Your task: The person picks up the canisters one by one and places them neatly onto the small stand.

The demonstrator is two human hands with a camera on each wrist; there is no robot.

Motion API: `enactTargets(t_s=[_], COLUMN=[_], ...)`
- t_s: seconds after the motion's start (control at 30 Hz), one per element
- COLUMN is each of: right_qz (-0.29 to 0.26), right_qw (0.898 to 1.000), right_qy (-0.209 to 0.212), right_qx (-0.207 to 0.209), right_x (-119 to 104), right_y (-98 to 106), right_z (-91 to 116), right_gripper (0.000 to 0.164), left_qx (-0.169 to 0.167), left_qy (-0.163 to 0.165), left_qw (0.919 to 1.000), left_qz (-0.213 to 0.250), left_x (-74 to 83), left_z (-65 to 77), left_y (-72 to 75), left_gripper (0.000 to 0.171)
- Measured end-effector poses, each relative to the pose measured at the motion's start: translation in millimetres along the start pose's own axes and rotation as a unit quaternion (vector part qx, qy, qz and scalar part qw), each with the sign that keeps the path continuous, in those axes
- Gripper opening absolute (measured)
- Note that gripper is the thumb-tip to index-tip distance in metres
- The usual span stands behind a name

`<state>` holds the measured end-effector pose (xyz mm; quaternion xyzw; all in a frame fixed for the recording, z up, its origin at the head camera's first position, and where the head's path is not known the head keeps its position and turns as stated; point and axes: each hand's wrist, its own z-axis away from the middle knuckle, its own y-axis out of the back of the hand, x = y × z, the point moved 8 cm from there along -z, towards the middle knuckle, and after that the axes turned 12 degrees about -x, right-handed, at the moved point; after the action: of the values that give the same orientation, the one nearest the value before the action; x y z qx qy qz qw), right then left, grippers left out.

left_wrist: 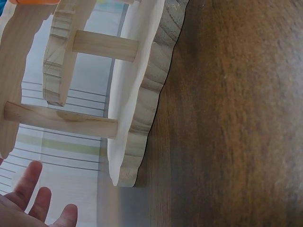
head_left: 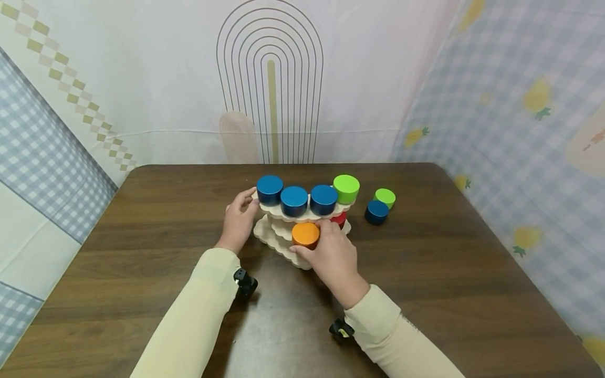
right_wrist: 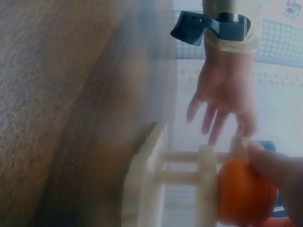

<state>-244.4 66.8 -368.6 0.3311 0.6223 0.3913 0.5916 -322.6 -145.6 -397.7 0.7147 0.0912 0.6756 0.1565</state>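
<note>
My right hand [head_left: 334, 257] pinches an orange cylinder [head_left: 305, 233] between thumb and fingers; it sits at the middle tier of a tiered wooden stand [head_left: 274, 242]. At the top tier's left end, my left hand [head_left: 238, 223] holds the edge with thumb and index finger, its other fingers stretched out. Three blue cylinders [head_left: 294, 201] and a green cylinder [head_left: 346, 189] stand in a row on the top tier. Partly hidden below them is a red cylinder [head_left: 338, 219]. Wooden pegs [left_wrist: 64, 119] join the scalloped tiers in the left wrist view.
On the brown wooden table [head_left: 156, 236], right of the stand, a loose blue cylinder [head_left: 376, 212] lies against another green cylinder [head_left: 385, 197]. A patterned cloth [head_left: 175, 79] hangs behind the table's far edge. Each wrist carries a small black camera [head_left: 246, 283].
</note>
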Motion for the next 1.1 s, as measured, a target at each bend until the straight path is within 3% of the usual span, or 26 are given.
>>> enactTargets(t_s=[0.23, 0.63, 1.1], right_qz=[-0.019, -0.022, -0.016], right_qw=[1.0, 0.998, 0.997], right_qy=[0.01, 0.047, 0.067], right_qx=[0.01, 0.032, 0.038], right_x=[-1.5, -12.0, -10.3], right_y=[0.0, 0.7, 6.7], right_z=[-2.1, -2.3, -2.6], right_gripper=[0.068, 0.034, 0.031], left_qx=[0.0, 0.007, 0.01], left_qy=[0.007, 0.009, 0.009], left_qw=[1.0, 0.9999, 0.9999], left_qz=[-0.003, -0.005, -0.002], left_x=[-1.1, 0.1, 1.2], left_z=[-0.2, 0.2, -1.7], left_y=[-0.5, 0.6, 0.6], left_gripper=[0.043, 0.043, 0.043])
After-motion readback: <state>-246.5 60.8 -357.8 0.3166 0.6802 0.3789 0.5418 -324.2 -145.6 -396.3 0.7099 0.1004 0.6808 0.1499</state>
